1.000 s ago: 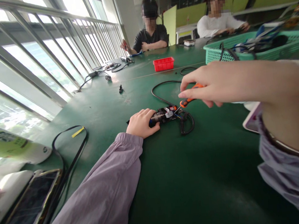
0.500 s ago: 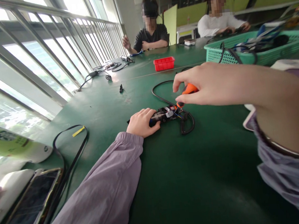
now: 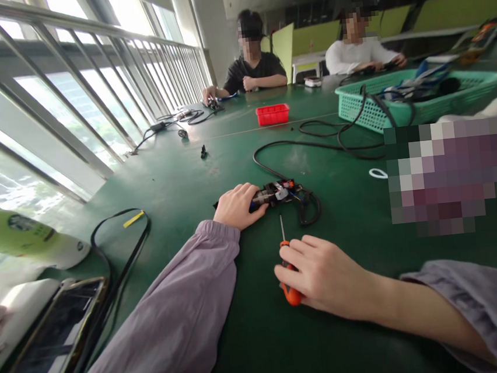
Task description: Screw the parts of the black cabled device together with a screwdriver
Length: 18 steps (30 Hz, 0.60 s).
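Under my left hand (image 3: 238, 207) lies an opened black corded device (image 3: 282, 191), its inner metal parts, coloured wires and a small red-orange part exposed. My left fingers are closed over its left end and hide that part. Nearer to me, my right hand (image 3: 323, 276) grips a screwdriver (image 3: 292, 295) by its orange and black handle. The thin shaft points away from me, its tip low over the table just short of the device and apart from it. A black cord (image 3: 266, 149) curves from the device towards the right.
On the green table (image 3: 179, 199) stand a red bin (image 3: 272, 114) and a green basket (image 3: 425, 105) of cables. A small black piece (image 3: 203, 151) lies beyond my left hand. A phone (image 3: 48, 346), a strap (image 3: 126, 263) and a bottle (image 3: 25, 237) are at left. Two people sit opposite.
My right hand has drawn back from the device towards me with the screwdriver, which has gone from standing over the wires to lying low. My left hand stays on the device.
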Available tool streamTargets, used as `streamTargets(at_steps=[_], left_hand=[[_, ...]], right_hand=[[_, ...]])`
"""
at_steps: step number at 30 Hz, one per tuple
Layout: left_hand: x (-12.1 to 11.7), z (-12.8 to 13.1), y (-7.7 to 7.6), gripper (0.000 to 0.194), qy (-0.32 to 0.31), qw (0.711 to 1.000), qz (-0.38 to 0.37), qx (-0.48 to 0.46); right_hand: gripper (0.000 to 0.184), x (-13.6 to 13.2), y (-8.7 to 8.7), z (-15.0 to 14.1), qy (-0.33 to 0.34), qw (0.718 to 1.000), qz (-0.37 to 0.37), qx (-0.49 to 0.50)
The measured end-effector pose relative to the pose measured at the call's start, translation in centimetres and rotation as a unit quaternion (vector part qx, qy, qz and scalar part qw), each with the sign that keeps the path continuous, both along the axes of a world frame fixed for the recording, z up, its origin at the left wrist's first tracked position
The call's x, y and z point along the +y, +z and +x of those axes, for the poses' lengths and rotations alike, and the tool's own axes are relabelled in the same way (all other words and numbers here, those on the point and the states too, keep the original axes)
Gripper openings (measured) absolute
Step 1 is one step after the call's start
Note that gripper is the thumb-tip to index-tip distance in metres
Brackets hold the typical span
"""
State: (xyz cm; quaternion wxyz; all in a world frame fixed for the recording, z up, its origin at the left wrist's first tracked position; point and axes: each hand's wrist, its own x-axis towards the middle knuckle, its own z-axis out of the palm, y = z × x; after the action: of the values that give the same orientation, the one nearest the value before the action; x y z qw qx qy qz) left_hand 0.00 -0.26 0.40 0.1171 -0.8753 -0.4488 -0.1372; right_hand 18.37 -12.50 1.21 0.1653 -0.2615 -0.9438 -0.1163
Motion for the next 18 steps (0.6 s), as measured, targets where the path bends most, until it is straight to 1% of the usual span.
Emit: streamTargets(at_steps=[2, 4, 6, 8, 10, 12, 15, 18], left_hand=[[-0.3, 0.0, 0.1, 0.035, 0.004, 1.000, -0.002, 0.000], [-0.6, -0.1, 0.2, 0.035, 0.016, 1.000, -0.005, 0.000], [-1.1, -0.2, 0.4, 0.035, 0.041, 0.999, -0.005, -0.001], [-1.8, -0.4, 0.4, 0.035, 0.078, 0.997, 0.002, -0.006], [-2.7, -0.7, 0.5, 0.035, 0.127, 0.992, 0.011, -0.014], [-3.8, -1.2, 0.6, 0.035, 0.188, 0.982, 0.019, -0.021], [-5.9, -2.4, 0.9, 0.034, 0.292, 0.955, 0.026, -0.032], [-8.0, -4.1, 1.3, 0.036, 0.375, 0.926, 0.026, -0.046]], right_hand=[[0.004, -1.4, -0.6, 0.2, 0.011, 0.999, -0.009, 0.033], [0.004, -2.5, -0.7, 0.2, 0.040, 0.998, -0.031, 0.036], [0.005, -3.2, -0.7, -0.1, 0.063, 0.996, -0.041, 0.037], [0.009, -3.4, -0.7, -0.2, 0.092, 0.995, -0.032, 0.039], [0.009, -3.2, -0.7, 0.0, 0.109, 0.993, -0.032, 0.039], [0.006, -2.9, -0.7, 0.3, 0.112, 0.992, -0.055, 0.034], [0.008, -2.5, -0.7, 0.8, 0.103, 0.990, -0.092, 0.031], [0.008, -2.4, -0.8, 0.9, 0.105, 0.989, -0.102, 0.035]])
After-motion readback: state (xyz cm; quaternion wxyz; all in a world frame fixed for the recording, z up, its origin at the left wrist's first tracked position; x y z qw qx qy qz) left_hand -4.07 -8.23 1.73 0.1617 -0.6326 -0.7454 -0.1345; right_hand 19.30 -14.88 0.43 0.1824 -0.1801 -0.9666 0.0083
